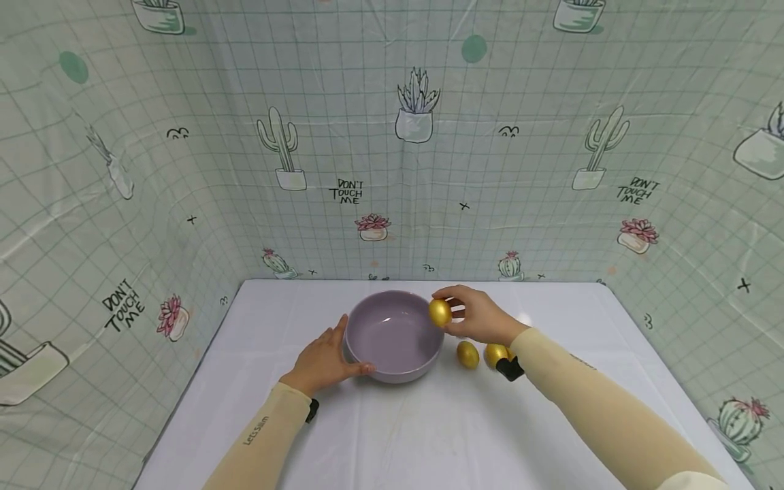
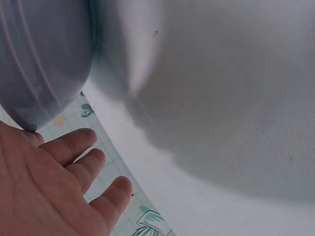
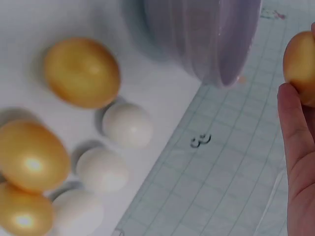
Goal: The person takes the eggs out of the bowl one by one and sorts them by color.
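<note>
A mauve bowl stands on the table with nothing inside it. At its left side is my left hand, fingers extended along the wall and thumb against the front rim. The left wrist view shows the bowl's outer wall beside those relaxed fingers. My right hand pinches a golden egg between thumb and fingers, over the bowl's right rim. Only part of that held egg shows at the edge of the right wrist view.
Three more golden eggs lie on the table right of the bowl, below my right forearm. Beside them sit three white eggs, mostly hidden behind the right hand in the head view. A cactus-print cloth hangs around the table's back and sides.
</note>
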`<state>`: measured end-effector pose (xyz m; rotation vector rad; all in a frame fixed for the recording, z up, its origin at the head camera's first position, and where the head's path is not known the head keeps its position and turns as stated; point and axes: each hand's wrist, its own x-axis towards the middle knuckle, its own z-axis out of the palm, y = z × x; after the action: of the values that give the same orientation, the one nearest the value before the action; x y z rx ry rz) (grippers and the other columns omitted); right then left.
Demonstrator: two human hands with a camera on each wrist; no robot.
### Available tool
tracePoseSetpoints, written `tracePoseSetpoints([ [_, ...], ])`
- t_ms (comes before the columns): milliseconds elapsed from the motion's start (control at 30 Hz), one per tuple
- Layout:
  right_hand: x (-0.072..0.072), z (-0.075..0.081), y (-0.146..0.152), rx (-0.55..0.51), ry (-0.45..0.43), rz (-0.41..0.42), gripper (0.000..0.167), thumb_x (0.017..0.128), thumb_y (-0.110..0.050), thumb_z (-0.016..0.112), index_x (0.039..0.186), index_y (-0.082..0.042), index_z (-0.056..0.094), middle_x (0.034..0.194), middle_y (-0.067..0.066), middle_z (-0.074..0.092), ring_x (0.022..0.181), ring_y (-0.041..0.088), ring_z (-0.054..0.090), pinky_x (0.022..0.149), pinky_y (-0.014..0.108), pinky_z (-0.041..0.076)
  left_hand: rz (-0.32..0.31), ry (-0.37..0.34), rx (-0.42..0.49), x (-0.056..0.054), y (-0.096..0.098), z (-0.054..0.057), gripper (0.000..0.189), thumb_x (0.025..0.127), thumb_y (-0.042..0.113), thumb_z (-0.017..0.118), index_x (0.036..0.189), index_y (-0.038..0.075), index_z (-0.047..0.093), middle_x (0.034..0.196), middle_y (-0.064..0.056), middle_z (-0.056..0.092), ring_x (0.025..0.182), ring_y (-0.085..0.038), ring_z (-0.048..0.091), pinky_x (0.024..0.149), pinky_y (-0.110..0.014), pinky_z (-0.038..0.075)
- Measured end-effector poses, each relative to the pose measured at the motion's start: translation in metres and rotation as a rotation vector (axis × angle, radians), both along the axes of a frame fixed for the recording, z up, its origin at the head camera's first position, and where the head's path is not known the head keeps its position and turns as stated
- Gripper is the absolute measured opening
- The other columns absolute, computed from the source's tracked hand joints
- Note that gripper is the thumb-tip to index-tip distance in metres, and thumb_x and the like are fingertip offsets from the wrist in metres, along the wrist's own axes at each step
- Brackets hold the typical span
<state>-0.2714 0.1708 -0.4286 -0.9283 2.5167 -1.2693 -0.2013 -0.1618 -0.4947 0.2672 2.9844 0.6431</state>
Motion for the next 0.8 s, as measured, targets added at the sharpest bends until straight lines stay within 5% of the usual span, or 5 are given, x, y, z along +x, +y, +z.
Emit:
tracePoseSetpoints([
  [800, 0.018, -0.019, 0.111, 0.07, -0.025, -0.185, 0.059, 0.084, -0.004, 0.078, 0.137, -0.001, 0.053, 0.136, 0.015, 0.055, 0.12, 0.036, 0.056, 0.094, 0.044, 0.052, 0.002, 0.006, -0.003, -0.002, 0.0, 0.0, 0.129, 0.07, 0.081, 0.068, 0.159, 0.003, 0.016, 0.152, -0.026, 0.039, 0.137, -0.044, 0.039, 0.106, -0.058, 0.038],
])
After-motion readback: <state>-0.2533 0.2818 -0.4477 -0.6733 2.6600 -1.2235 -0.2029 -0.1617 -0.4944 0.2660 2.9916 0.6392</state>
